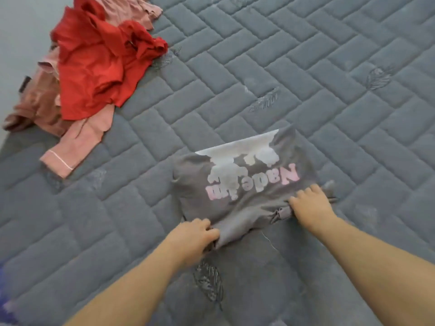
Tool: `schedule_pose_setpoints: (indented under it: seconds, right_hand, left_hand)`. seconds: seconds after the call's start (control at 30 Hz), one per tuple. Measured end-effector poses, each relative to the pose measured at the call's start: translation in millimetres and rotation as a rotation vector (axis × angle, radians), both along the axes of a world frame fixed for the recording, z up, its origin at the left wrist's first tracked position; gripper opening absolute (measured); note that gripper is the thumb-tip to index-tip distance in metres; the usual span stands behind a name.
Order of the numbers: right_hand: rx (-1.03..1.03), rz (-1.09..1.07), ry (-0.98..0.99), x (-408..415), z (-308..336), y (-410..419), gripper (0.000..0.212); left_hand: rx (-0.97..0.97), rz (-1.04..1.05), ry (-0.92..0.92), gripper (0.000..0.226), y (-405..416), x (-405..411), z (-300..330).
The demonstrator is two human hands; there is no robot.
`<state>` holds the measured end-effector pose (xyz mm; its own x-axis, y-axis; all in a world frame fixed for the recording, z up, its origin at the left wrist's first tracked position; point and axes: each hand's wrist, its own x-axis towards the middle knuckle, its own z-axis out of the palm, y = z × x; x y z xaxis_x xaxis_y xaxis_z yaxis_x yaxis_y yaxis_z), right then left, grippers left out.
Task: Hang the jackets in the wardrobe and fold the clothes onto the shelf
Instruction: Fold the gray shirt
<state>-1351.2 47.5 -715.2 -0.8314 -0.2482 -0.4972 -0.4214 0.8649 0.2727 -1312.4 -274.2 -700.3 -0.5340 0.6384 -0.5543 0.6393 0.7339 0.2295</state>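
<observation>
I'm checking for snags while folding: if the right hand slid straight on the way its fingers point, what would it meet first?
The right hand grips the near edge of the grey shirt, fingers pointing up-left. Going on, it would probably cross the shirt's pink lettering first, then bare mattress.

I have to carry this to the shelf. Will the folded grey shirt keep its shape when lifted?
Probably not: the grey shirt bunches at each hand's grip, left hand and right hand, so it looks floppy. It seems thin and light; supporting it underneath likely helps.

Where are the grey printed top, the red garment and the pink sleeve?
Grey printed top [237,184], head view: on its printed front.
Red garment [91,74], head view: on the middle of its crumpled cloth.
Pink sleeve [70,151], head view: near its cuff.
</observation>
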Motion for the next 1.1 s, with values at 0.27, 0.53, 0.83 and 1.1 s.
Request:
schedule_pose_setpoints:
  seconds: [0.27, 0.53, 0.83, 1.1]
  right_hand:
    - [-0.224, -0.132, 0.017, 82, -26, -75, 0.049]
    - [-0.394, -0.31, -0.195, 116, -31, -249, 0.081]
    - [-0.466, -0.724, -0.311, 78, -33, -244, 0.044]
    - [-0.735, -1.15, -0.645, 25, 14, -125, 0.034]
  left_hand:
    - [0.14, 0.712, -0.182, 0.01, -28, -26, -21]
    - [0.443, 1.415, -0.283, 0.038, -55, -112, -52]
    - [0.439, 1.492, -0.361, 0.012, -43, -134, -48]
    - [0.51, 1.457, -0.241, 0.035, 48, -163, 10]
